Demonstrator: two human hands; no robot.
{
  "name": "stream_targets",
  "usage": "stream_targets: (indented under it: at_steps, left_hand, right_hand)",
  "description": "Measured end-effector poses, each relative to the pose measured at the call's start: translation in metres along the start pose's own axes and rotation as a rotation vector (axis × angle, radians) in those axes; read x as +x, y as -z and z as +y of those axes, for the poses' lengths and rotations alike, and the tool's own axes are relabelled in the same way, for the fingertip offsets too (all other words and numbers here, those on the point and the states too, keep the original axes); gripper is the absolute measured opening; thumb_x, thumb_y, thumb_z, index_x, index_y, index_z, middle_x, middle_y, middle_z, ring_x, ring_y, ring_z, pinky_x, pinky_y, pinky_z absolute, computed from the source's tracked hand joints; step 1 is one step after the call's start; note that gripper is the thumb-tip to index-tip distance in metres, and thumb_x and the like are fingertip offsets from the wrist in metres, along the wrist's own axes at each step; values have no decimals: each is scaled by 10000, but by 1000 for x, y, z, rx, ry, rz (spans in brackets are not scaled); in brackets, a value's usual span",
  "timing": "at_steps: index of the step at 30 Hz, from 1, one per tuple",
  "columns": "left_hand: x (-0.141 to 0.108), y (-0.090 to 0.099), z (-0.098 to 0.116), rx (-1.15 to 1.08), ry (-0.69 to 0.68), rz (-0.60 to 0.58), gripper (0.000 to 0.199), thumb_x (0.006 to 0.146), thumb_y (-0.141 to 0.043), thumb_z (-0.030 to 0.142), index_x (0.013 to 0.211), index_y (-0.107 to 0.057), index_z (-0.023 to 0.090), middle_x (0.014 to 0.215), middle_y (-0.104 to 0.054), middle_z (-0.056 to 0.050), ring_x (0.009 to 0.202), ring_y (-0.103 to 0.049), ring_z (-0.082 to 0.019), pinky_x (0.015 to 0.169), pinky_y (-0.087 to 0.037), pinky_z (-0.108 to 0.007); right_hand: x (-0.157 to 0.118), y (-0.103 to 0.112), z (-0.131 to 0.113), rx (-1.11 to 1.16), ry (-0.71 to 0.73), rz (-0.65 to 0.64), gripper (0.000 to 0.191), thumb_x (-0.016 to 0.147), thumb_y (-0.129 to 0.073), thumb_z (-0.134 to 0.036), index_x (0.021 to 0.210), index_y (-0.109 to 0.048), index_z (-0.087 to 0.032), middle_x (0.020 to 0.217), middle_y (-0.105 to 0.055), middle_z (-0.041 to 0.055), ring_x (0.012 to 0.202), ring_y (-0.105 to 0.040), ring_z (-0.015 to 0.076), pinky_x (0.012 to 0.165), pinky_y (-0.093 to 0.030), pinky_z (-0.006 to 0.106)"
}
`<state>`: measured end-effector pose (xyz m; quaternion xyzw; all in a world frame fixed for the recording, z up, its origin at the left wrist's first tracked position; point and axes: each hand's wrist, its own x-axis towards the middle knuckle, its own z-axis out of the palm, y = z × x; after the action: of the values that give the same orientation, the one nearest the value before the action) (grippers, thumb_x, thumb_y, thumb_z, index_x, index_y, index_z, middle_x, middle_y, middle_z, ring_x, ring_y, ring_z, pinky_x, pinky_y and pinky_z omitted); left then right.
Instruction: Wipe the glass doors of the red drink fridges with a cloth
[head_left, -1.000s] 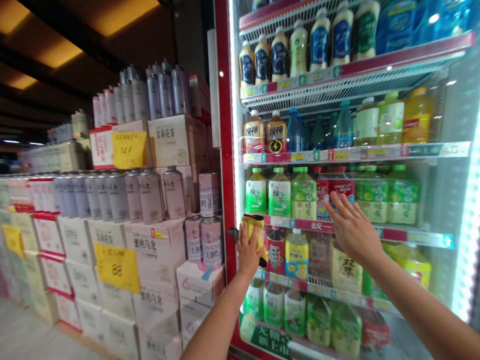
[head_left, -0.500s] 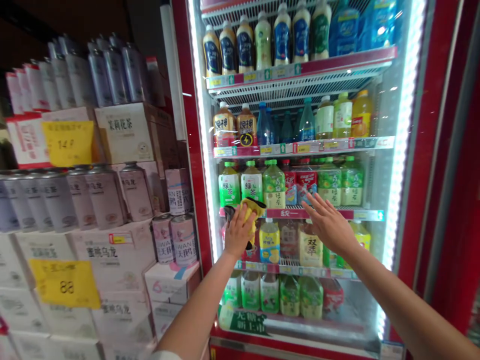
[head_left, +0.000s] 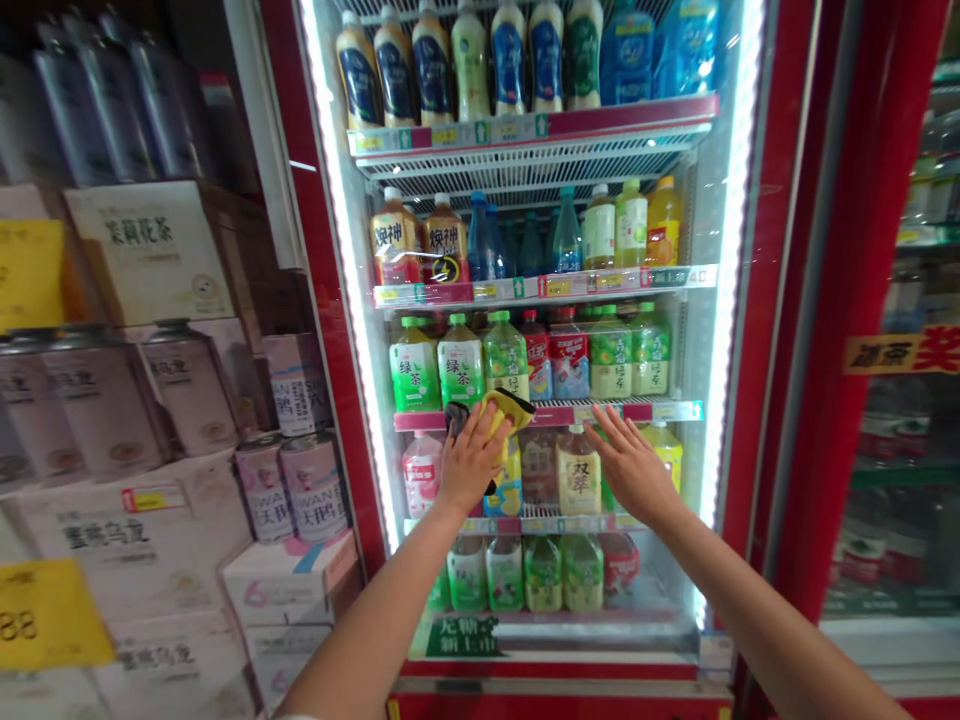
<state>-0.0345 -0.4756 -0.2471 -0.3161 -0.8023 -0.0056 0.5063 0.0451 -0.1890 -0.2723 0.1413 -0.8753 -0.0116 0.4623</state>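
My left hand [head_left: 474, 458] presses a yellow and grey cloth with dark edging [head_left: 511, 408] against the front of a shelf price strip [head_left: 420, 421] in a lit drinks cooler. The palm and fingers cover part of the cloth. At the same strip, farther right, is my right hand [head_left: 634, 470], palm forward, with fingers stretched out and nothing in it. Whether its fingertips touch the strip I cannot tell. Green tea bottles [head_left: 460, 362] stand on the shelf above the strip. Behind my right hand, a bottle with a cream label [head_left: 578, 472] stands on the shelf below.
Red frame posts [head_left: 300, 190] flank the cooler. At left, stacked cartons [head_left: 150, 255] hold metal cans [head_left: 191, 385], with yellow price signs [head_left: 56, 615] on the stack. Another drinks cooler [head_left: 885, 470] stands at right. More bottles [head_left: 510, 60] fill the upper shelf.
My view has swung right, bringing the other cooler into sight. Against the shelf, my left hand and the cloth have moved right along the strip. My right hand has also shifted right.
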Motion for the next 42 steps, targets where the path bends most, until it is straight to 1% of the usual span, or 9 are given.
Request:
stream_targets:
  at_steps: [5, 12, 16, 21, 24, 28, 31, 36, 42]
  left_hand:
    - [59, 1, 39, -16, 147, 108, 724, 867, -695, 168, 1536, -447, 294, 1676, -305, -91, 1565, -252, -317, 1259, -261, -603]
    - [34, 2, 33, -25, -304, -133, 814, 814, -748, 132, 1523, -441, 388, 1631, -406, -29, 1554, -274, -262, 1273, -211, -599]
    - [55, 2, 37, -28, -64, 5, 777, 847, -715, 139, 1540, -429, 346, 1673, -319, -51, 1567, -238, -267, 1283, -202, -580]
    - [104, -8, 94, -79, -6, 97, 677, 919, -635, 183, 1547, -424, 325, 1679, -305, -58, 1573, -233, -262, 1285, -180, -594]
    - [85, -15, 105, -83, -190, -12, 777, 858, -693, 140, 1547, -414, 365, 1666, -336, -45, 1570, -237, -254, 1274, -211, -591]
    - [48, -19, 82, -71, -399, -133, 827, 824, -722, 131, 1532, -411, 424, 1629, -415, -12, 1554, -283, -220, 1273, -226, -562]
    - [61, -17, 79, -47, -286, -98, 869, 803, -748, 130, 1543, -396, 418, 1650, -374, -16, 1566, -250, -233, 1279, -195, -577]
    - [111, -21, 131, -40, -38, 26, 807, 842, -719, 159, 1564, -394, 314, 1687, -275, -89, 1585, -191, -290, 1254, -211, -649]
    - [71, -41, 141, -135, -563, -164, 722, 887, -617, 100, 1527, -437, 383, 1636, -406, -33, 1541, -326, -219, 1266, -242, -571]
  right_hand:
    - [-3, -4, 10, 32, 21, -10, 580, 953, -376, -37, 1504, -509, -159, 1683, -288, 103, 1577, -152, 280, 1261, -312, 541]
    - [-26, -5, 35, 89, 67, -25, 660, 928, -375, -14, 1569, -413, -167, 1681, -279, 127, 1569, -201, 276, 1234, -375, 537]
    - [-37, 6, 56, 24, 15, -53, 654, 910, -368, 0, 1549, -440, -124, 1687, -258, 140, 1576, -175, 289, 1235, -364, 545]
    - [-43, 16, 71, -20, -94, -44, 661, 907, -390, -16, 1553, -434, -147, 1701, -239, 118, 1576, -189, 283, 1225, -388, 508]
    - [-52, 17, 76, -41, -116, -61, 643, 914, -394, -13, 1541, -449, -147, 1693, -260, 132, 1573, -196, 292, 1218, -392, 518]
    - [-68, 19, 90, -63, -120, -100, 601, 939, -377, -19, 1520, -481, -135, 1683, -269, 153, 1566, -221, 305, 1195, -419, 521]
    - [-73, 21, 102, -56, -142, -102, 626, 953, -385, -45, 1565, -420, -174, 1684, -260, 136, 1566, -215, 311, 1180, -432, 544]
    - [-79, 18, 112, -45, -184, -70, 692, 950, -367, -38, 1624, -287, -177, 1685, -244, 139, 1569, -197, 293, 1211, -390, 543]
    - [-97, 16, 125, -55, -213, -69, 730, 927, -334, 17, 1628, -275, -177, 1664, -293, 157, 1545, -270, 283, 1218, -386, 528]
